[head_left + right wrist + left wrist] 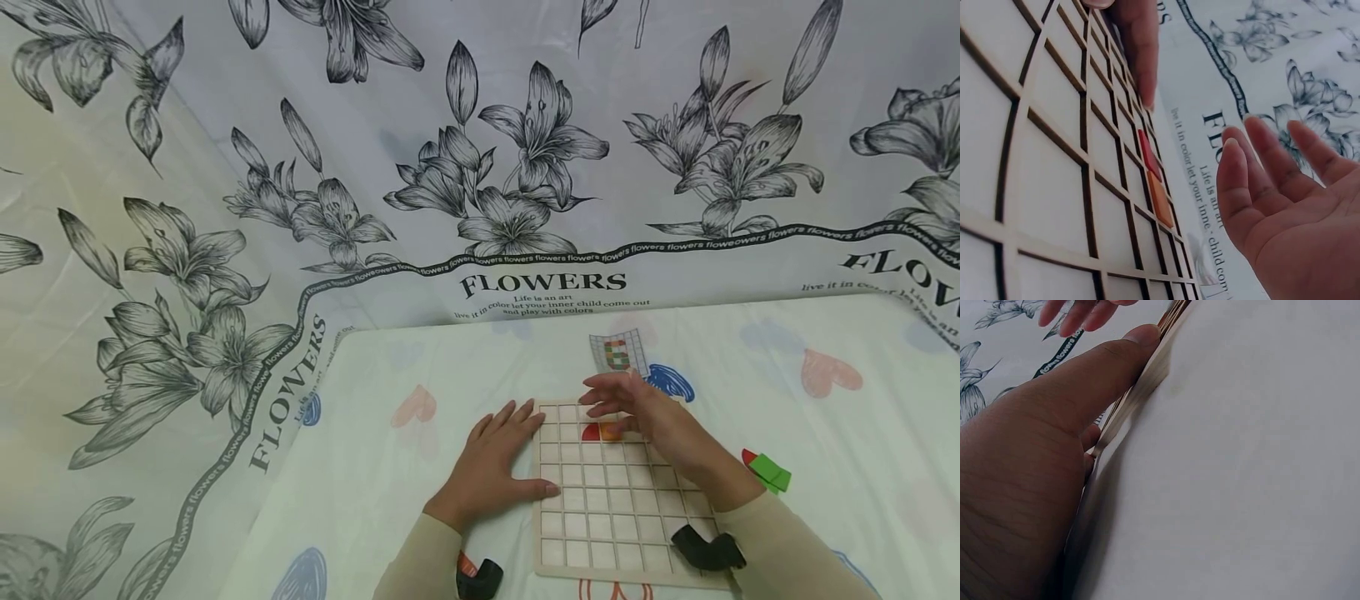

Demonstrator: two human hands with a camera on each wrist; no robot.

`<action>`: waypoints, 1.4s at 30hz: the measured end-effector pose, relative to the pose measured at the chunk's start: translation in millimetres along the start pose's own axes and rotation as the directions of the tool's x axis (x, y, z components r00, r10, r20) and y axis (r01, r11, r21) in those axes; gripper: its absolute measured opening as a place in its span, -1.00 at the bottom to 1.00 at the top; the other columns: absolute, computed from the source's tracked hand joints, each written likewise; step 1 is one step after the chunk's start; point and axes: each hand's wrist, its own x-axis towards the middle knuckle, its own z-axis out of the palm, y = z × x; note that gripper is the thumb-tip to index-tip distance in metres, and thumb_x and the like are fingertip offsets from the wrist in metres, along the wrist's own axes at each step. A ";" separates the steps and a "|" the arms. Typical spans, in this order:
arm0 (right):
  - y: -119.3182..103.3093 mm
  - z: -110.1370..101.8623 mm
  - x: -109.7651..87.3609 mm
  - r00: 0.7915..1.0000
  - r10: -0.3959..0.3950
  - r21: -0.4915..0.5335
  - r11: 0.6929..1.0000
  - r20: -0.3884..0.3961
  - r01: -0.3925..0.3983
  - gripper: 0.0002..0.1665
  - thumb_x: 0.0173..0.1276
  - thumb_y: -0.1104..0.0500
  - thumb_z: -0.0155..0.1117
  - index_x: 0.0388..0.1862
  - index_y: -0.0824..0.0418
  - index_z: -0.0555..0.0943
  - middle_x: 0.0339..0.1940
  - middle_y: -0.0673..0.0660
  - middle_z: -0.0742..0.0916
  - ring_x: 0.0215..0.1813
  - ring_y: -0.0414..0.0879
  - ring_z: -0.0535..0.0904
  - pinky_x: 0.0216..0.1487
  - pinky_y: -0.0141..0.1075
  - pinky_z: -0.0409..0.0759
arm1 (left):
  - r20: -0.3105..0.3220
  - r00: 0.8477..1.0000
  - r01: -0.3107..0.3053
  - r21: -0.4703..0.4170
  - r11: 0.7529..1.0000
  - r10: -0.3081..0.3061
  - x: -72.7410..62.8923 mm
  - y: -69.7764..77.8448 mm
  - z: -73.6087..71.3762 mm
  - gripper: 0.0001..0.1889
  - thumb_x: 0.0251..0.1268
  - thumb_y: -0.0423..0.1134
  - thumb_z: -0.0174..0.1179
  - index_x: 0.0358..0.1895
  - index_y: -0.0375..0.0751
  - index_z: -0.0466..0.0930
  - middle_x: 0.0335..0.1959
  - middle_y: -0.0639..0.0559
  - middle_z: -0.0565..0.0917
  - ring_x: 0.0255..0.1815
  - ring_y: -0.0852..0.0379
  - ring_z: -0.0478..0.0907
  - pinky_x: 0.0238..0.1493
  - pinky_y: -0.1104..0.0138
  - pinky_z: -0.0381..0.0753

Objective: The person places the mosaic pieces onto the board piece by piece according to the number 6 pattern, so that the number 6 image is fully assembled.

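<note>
A wooden grid board point(575, 500) lies on the table, divided into small square cells. Red point(591, 432) and orange point(610, 431) pieces sit side by side in cells near its far edge. My left hand point(491, 462) rests along the board's left side, fingers spread and thumb on the rim, as the left wrist view also shows the thumb point(1094, 381) against the board's edge. Over the board's far right part hovers my right hand point(663, 425), its fingers loosely bent. The right wrist view shows nothing held in that hand point(1297, 219).
Beyond the board lies a gridded card point(617, 352) with a coloured block pattern. Green pieces point(771, 473) lie in a small pile with a red one to the right of the board. Another red piece point(467, 565) shows beside my left wrist. A flower-printed cloth point(525, 167) hangs behind the table.
</note>
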 end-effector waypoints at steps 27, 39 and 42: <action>-26.3 -44.4 -31.6 0.994 -0.103 -0.091 0.990 0.038 0.106 -0.19 0.84 -0.14 -0.66 0.70 0.19 0.33 0.42 0.44 0.54 0.38 0.18 0.54 0.28 -0.11 0.59 | -0.007 1.000 -0.003 0.007 1.000 0.003 0.6 0.1 0.6 0.10 0.25 0.64 0.19 0.79 0.23 0.16 0.78 0.33 0.02 0.78 0.17 -0.18 0.70 -0.09 -0.12; -18.3 -64.2 -52.2 0.997 -0.076 -0.180 0.981 -0.032 0.069 -0.23 0.84 -0.09 -0.58 0.68 0.28 0.32 0.45 0.20 0.59 0.37 0.14 0.55 0.25 -0.18 0.59 | -0.013 1.000 0.002 -0.003 1.000 -0.002 -0.1 0.1 0.0 0.09 0.26 0.63 0.21 0.79 0.23 0.17 0.78 0.33 0.03 0.78 0.19 -0.18 0.70 -0.09 -0.12; -14.4 -68.6 -59.9 0.997 -0.055 -0.220 0.975 -0.063 0.040 -0.27 0.85 -0.06 -0.53 0.65 0.28 0.36 0.40 0.20 0.62 0.34 0.06 0.57 0.23 -0.22 0.59 | -0.011 1.000 0.004 -0.006 1.000 -0.005 0.6 0.6 0.4 0.09 0.25 0.62 0.21 0.78 0.23 0.17 0.78 0.32 0.04 0.78 0.18 -0.18 0.70 -0.10 -0.12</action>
